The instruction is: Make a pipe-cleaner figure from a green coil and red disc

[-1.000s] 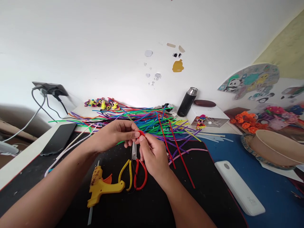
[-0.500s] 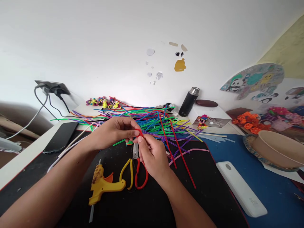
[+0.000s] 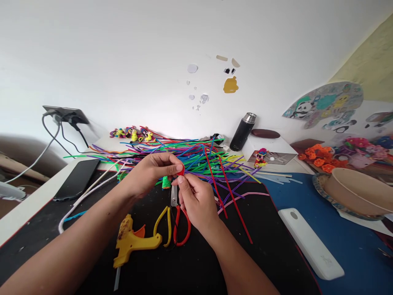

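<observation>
A small coil of red pipe cleaner sits pinched between my two hands. My left hand grips it from the left with thumb and fingers closed. From the lower right, my right hand presses its thumb and fingertips at the coil's lower side. Below the hands lie red-handled scissors, blades pointing away, beside a yellow-handled tool whose head is hidden. A small green piece with an orange edge rests just under my left hand. Behind is a heap of coloured pipe cleaners.
A yellow glue gun lies front left on the black mat. A phone lies at left, a white power bank at right. At the back stand a black flask and small figures. A bowl sits far right.
My left fingers have shifted slightly around the red coil, which shows more now. The green piece below is more exposed. The view has moved a little.
</observation>
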